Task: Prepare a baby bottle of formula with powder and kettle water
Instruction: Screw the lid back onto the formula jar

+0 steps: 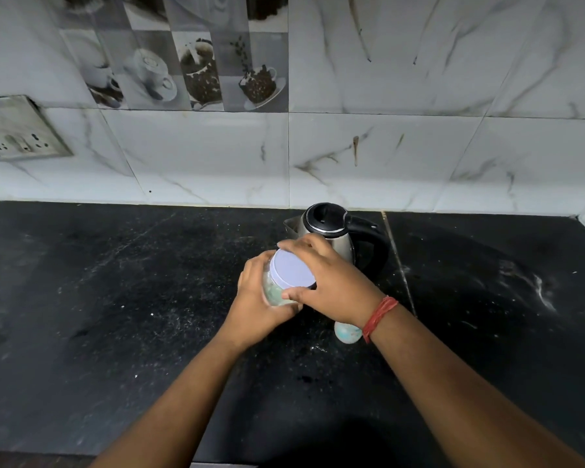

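A clear plastic jar (273, 292) with a pale lilac lid (293, 269) is held above the black counter (115, 298). My left hand (255, 305) wraps around the jar's body from the left. My right hand (325, 278) grips the lid's rim from the right, fingers over its far edge and thumb at its near edge. A steel kettle (331, 228) with a black lid and handle stands just behind the jar. A small pale blue-green bottle (347, 332) shows under my right wrist, mostly hidden.
White marble-look wall tiles (385, 157) rise behind the counter, with a socket plate (17, 130) at the left. The counter has a seam to the right of the kettle and a corner wall at the far right.
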Tool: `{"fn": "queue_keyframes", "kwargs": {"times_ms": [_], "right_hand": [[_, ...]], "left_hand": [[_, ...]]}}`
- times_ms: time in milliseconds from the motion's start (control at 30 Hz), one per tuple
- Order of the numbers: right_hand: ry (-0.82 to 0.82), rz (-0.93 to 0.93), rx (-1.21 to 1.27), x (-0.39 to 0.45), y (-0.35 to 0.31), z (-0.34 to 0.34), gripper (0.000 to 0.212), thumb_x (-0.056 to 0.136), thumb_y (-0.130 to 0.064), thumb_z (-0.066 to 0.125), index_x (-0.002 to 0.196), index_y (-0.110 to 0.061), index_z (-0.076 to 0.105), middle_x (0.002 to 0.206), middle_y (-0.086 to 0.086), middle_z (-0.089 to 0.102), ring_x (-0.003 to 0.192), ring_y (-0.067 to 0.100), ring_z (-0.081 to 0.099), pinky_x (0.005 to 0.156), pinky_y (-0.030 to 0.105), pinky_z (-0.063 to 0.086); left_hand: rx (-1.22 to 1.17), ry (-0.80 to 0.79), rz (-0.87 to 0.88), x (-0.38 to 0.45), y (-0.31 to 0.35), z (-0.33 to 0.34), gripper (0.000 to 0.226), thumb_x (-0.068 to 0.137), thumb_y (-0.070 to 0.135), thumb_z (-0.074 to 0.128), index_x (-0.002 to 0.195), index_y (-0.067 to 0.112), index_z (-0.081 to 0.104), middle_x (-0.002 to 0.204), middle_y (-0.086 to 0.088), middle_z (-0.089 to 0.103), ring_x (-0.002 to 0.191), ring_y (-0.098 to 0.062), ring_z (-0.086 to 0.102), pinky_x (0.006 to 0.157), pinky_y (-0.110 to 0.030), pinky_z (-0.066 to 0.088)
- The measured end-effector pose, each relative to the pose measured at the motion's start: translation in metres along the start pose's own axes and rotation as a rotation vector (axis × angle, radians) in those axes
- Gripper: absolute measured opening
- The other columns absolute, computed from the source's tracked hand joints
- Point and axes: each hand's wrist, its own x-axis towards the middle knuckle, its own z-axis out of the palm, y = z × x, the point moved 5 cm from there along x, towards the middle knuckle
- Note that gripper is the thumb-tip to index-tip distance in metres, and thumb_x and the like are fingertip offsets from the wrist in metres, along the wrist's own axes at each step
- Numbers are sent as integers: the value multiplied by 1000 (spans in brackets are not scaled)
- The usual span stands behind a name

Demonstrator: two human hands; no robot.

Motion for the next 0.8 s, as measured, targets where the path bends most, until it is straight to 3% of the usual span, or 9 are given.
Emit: {"fn": "queue_keyframes", "kwargs": {"times_ms": [133, 233, 333, 433, 533, 667, 733, 800], "right_hand": [[-180, -84, -74, 0, -2, -5, 77, 88, -34, 74, 151, -46, 32, 144, -7, 28, 133, 13, 40, 104, 33, 46], [-195, -135, -134, 0, -4, -9, 77, 85, -40, 74, 148, -50, 30, 139, -7, 29, 121, 23, 53, 96, 40, 53], [-139, -63, -245, 0, -8, -14, 81, 82, -52, 74, 150, -39, 32, 136, -2, 35, 109, 25, 59, 83, 31, 49], [-106, 84, -344, -2, -13, -15, 89, 83, -68, 64, 153, -25, 30, 144, 6, 38, 114, 32, 59, 83, 35, 47], [-122, 166, -422, -2, -9, -16, 87, 82, -78, 54, 138, -12, 41, 136, 9, 52, 111, 32, 62, 76, 37, 43], [-61, 130, -547, -4, -8, -30, 73, 83, -83, 43, 113, -18, 53, 116, 1, 64, 97, 26, 65, 66, 35, 41], [16, 51, -514, -2, -9, -38, 70, 84, -78, 50, 122, -20, 52, 124, -2, 58, 102, 24, 64, 70, 35, 44], [-21, -88, -347, 0, -11, -40, 71, 86, -63, 63, 141, -22, 44, 140, -2, 46, 121, 22, 56, 88, 36, 49]], "left_hand": [[-29, -69, 4, 0, 6, -2, 88, 60, 37, 86, 130, 60, 39, 136, 16, 45, 133, -6, 47, 113, -41, 46], [-42, -100, 9, -1, 9, -5, 88, 61, 33, 88, 131, 58, 42, 138, 9, 48, 133, -7, 50, 112, -41, 46], [0, -59, 7, -2, 11, -4, 88, 60, 37, 86, 131, 60, 40, 135, 16, 45, 134, -10, 46, 113, -41, 45], [15, -7, -5, -3, 13, -1, 89, 58, 39, 82, 137, 48, 41, 133, 20, 42, 135, -13, 43, 113, -44, 44], [13, 37, -17, -4, 15, -1, 89, 57, 39, 80, 136, 47, 41, 132, 29, 39, 135, -12, 42, 113, -44, 43], [17, 59, -30, -4, 13, -9, 94, 58, 44, 83, 141, 38, 40, 135, 20, 40, 136, -15, 41, 114, -47, 43], [15, 46, -26, -2, 14, -11, 93, 59, 43, 84, 141, 40, 39, 136, 22, 39, 136, -14, 40, 114, -45, 43], [18, 5, -13, -1, 18, -12, 90, 61, 39, 86, 137, 52, 38, 133, 27, 39, 135, -9, 40, 114, -40, 43]]}}
